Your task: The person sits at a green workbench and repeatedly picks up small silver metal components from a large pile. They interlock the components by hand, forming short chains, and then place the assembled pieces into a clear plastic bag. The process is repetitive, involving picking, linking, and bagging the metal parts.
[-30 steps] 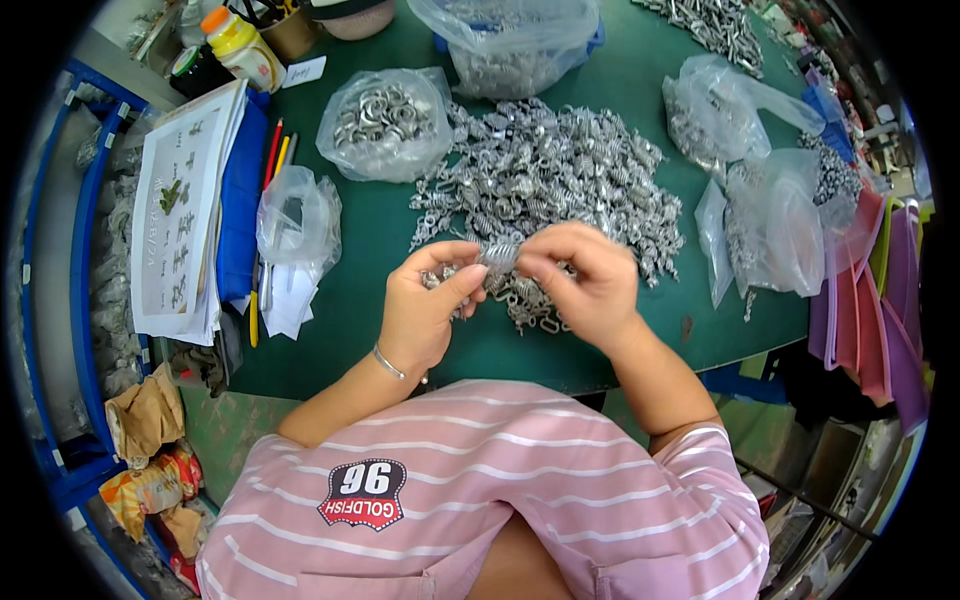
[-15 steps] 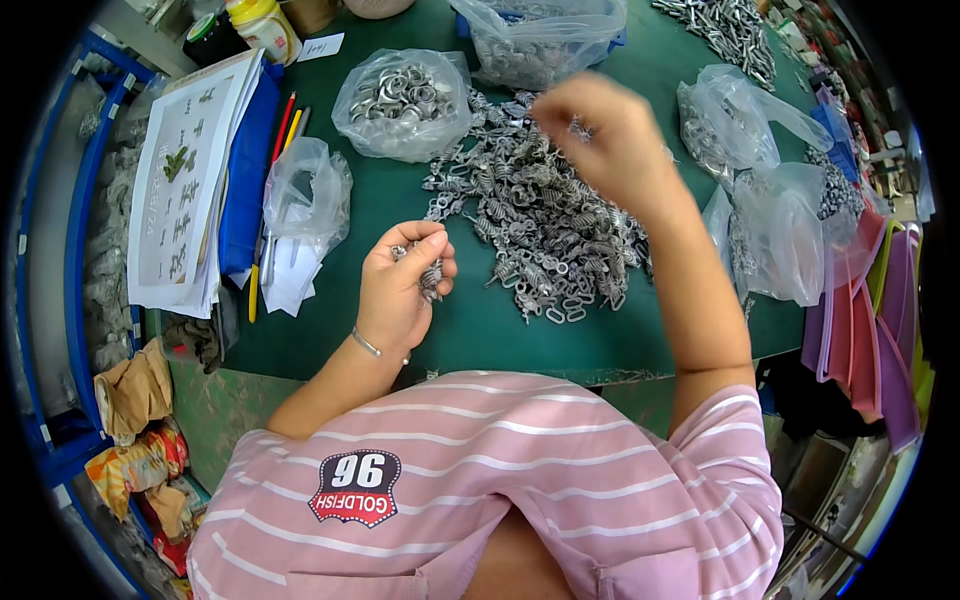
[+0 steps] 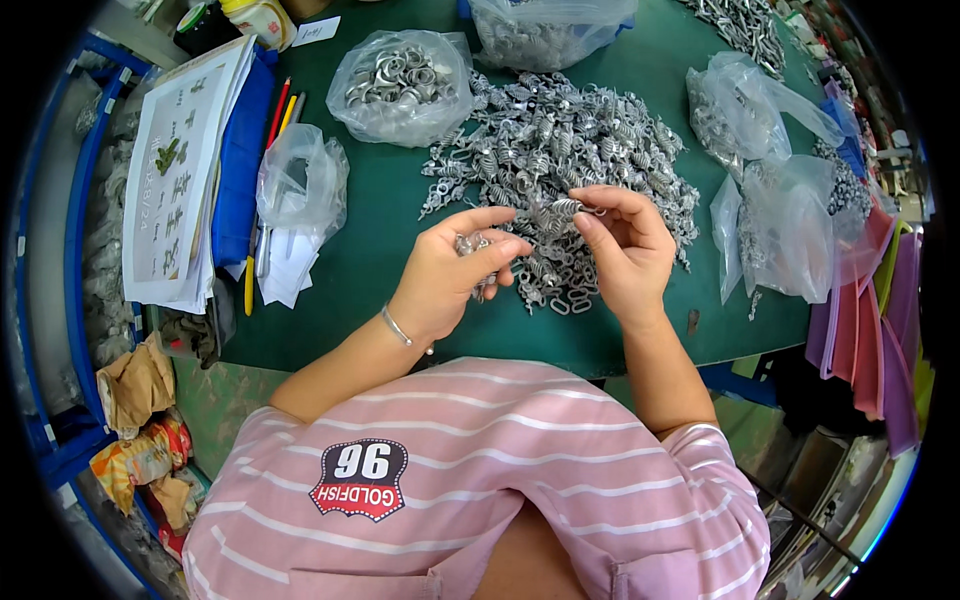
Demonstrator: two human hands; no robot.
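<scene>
A heap of small grey metal pieces point(image 3: 600, 140), coiled bodies with rings, spreads over the green table. Before its near edge, my left hand point(image 3: 450, 262) cups several small metal pieces point(image 3: 475, 247) in its curled fingers, with the thumb and index finger stretched toward the right. Just beside it, my right hand point(image 3: 632, 250) pinches a coiled metal piece point(image 3: 557, 214) by its right end between thumb and index finger. The coil points left, close to the left fingertips. Whether the left fingers touch it I cannot tell. Flat oval links point(image 3: 572, 298) lie below the hands.
A clear bag of metal rings point(image 3: 400, 85) stands left of the heap, near an emptier plastic bag point(image 3: 300, 180) and a stack of printed sheets point(image 3: 180, 170). Bags of parts point(image 3: 785, 225) lie on the right. Another bag point(image 3: 540, 35) is behind the heap.
My right hand has come back from the far side of the heap toward me and now holds a coiled piece. My left hand has moved right, closer to it.
</scene>
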